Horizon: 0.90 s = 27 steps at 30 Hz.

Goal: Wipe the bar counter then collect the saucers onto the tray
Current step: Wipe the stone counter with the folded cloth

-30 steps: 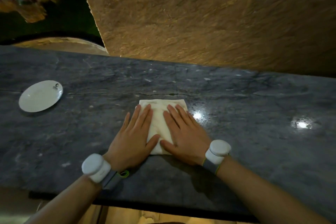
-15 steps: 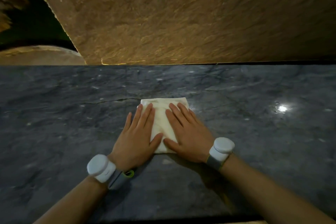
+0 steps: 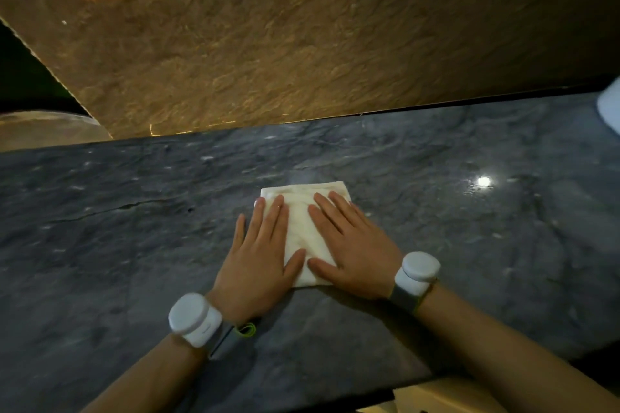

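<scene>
A folded cream cloth (image 3: 303,211) lies flat on the dark grey marble bar counter (image 3: 117,245), near its middle. My left hand (image 3: 260,255) presses on the cloth's left half, palm down with fingers stretched out. My right hand (image 3: 349,251) presses the right half the same way, and the thumbs nearly meet. Both wrists wear white round devices. At the far right edge, part of a white rounded object (image 3: 610,107) sits on the counter; I cannot tell whether it is a saucer. No tray is in view.
A rough golden-brown stone wall (image 3: 302,37) rises right behind the counter's far edge. The counter's near edge (image 3: 436,382) runs across the lower right, with a pale surface below it. A lamp reflection (image 3: 483,181) shines on the marble to the right.
Both hands and the cloth have slid right along the counter. The white saucer seen at the left one second ago is out of view, and a white object has appeared at the right edge.
</scene>
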Each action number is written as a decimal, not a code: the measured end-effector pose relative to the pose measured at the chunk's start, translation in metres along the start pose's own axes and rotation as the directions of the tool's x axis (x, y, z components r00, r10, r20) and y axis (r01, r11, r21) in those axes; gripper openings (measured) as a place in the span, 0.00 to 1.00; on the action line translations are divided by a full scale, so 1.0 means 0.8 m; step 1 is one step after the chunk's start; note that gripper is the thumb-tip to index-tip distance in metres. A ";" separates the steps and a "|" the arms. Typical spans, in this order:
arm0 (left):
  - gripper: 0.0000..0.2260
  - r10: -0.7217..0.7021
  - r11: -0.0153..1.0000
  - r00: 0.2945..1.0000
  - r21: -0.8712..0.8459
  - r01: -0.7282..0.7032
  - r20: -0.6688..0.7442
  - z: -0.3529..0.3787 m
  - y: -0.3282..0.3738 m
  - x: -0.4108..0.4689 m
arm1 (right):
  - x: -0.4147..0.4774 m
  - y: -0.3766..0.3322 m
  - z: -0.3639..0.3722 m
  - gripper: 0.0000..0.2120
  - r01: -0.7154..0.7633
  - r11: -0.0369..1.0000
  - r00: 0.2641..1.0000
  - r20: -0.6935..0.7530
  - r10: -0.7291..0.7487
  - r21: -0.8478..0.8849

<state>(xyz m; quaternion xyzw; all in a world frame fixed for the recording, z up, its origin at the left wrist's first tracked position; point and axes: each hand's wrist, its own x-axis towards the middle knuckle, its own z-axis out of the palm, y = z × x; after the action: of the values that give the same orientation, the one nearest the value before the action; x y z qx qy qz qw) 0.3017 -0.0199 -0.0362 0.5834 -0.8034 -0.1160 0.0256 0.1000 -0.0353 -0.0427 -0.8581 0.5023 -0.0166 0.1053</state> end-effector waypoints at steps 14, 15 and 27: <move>0.36 0.134 0.990 0.991 -0.026 -0.135 -0.026 0.045 0.147 0.063 | -0.100 0.141 -0.023 0.41 -0.064 0.997 0.998 -0.031 0.063 -0.048; 0.36 0.141 0.989 0.990 -0.031 -0.142 -0.025 0.046 0.157 0.068 | -0.106 0.151 -0.025 0.40 -0.065 0.997 0.998 -0.031 0.063 -0.053; 0.42 0.344 0.936 0.931 0.026 -0.350 0.122 0.027 0.182 0.121 | -0.144 0.237 -0.040 0.41 -0.045 0.990 0.999 -0.007 0.044 -0.134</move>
<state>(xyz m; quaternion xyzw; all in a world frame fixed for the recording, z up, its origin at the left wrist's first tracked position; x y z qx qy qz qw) 0.1318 -0.0656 -0.0348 0.4251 -0.8965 -0.1240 -0.0147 -0.1238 -0.0303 -0.0399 -0.8518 0.5215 0.0179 0.0467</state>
